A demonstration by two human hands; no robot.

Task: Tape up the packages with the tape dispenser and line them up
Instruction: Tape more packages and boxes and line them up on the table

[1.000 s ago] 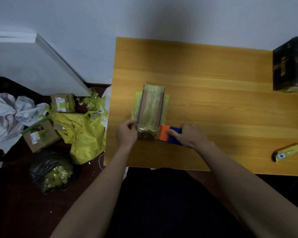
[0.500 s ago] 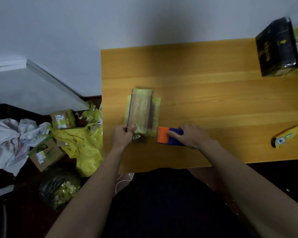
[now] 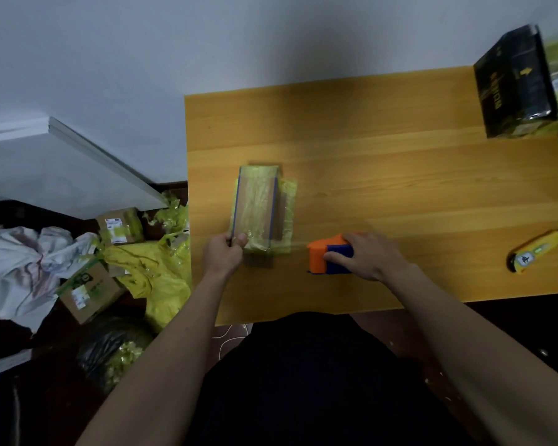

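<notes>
Left hand (image 3: 226, 252) pinches package (image 3: 256, 209) near corner, pinning it to bench (image 3: 384, 162); my right hand (image 3: 366, 256) grips tape dispenser (image 3: 327, 258) just beside, likely pulling tape taut.

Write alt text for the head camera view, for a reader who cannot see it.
Seen from above, a person's left hand grips the near end of a taped package on a wooden table, while the right hand holds an orange and blue tape dispenser beside it. A black box and a yellow knife lie to the right; boxes and yellow bags clutter the floor.
</notes>
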